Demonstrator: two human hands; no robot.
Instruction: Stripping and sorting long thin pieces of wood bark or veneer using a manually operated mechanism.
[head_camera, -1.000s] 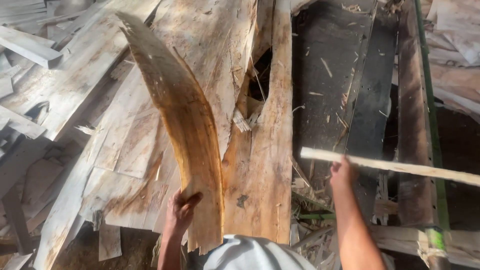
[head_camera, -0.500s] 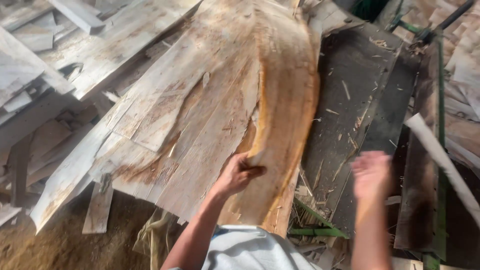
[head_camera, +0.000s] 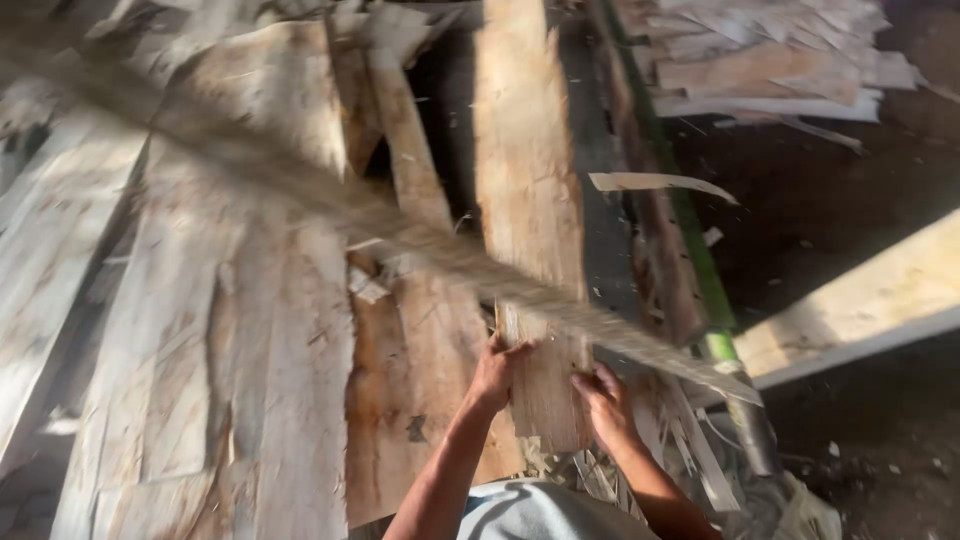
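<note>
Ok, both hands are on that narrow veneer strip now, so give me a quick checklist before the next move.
1. Left hand gripping the strip's left edge: ok.
2. Right hand on the near right edge of the narrow veneer strip: ok.
3. Strip lying flat on the veneer pile: cannot tell, its far end runs out of view.
4. Space above the strip clear: not ok, a blurred long sliver crosses over it.
5. Green rail to the right free of scraps: not ok, a loose shaving lies across it.

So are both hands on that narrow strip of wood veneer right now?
Yes, the left hand and right hand each grip the lower end of the narrow veneer strip.
</note>
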